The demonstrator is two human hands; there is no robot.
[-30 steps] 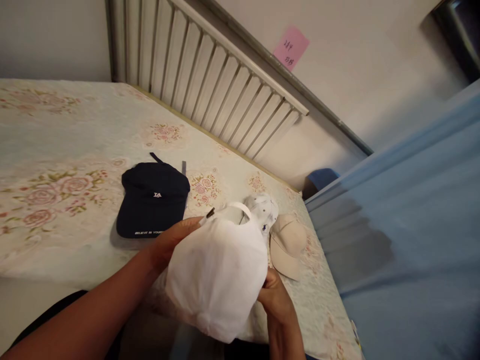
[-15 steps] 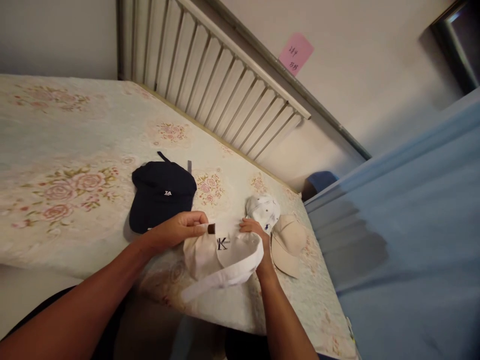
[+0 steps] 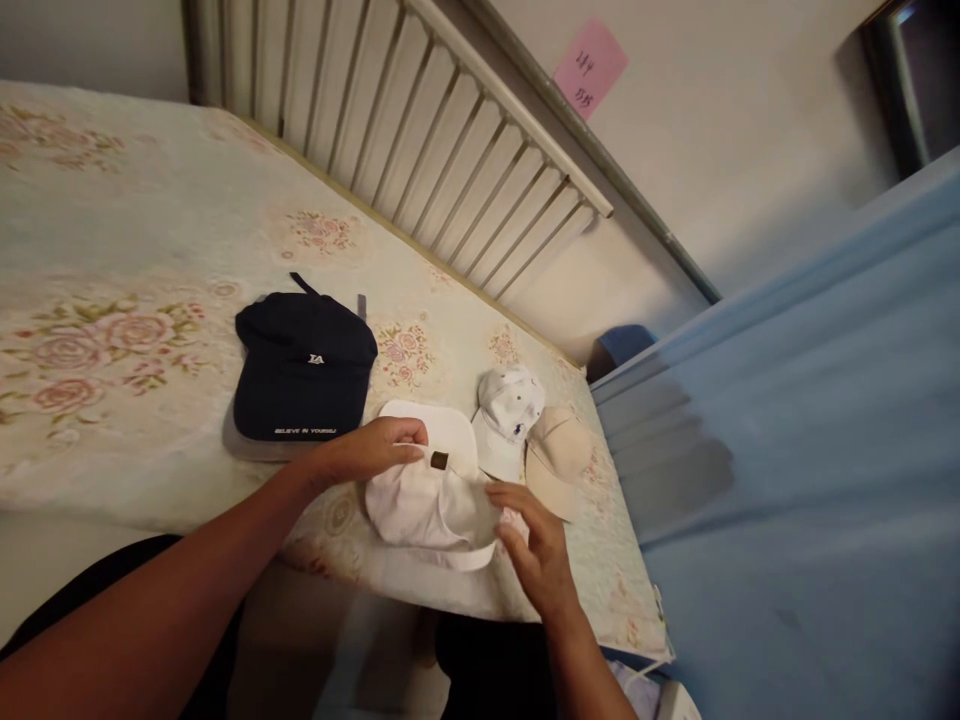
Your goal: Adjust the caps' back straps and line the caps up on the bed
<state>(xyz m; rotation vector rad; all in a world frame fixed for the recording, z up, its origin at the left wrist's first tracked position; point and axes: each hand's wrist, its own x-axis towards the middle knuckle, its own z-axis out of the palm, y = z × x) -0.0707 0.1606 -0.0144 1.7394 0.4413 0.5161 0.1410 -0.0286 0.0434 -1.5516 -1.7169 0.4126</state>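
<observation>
White, soft-looking fabric baseball cap [image 3: 405, 510] lies on the floral-covered tabletop [image 3: 187, 235], its brim [image 3: 454, 430] pointing away. The left hand [image 3: 381, 448] pinches its edge near the brim; the right hand [image 3: 536, 550] curves half-open beside it, contact unclear. Probably light, with a floppy crown; the stiffer brim should offer firmer hold.

The white cap [image 3: 405, 512] is matt cloth; left of it, the navy cap [image 3: 300, 385] likewise; beyond it, a matt paper note [image 3: 592, 65].
</observation>
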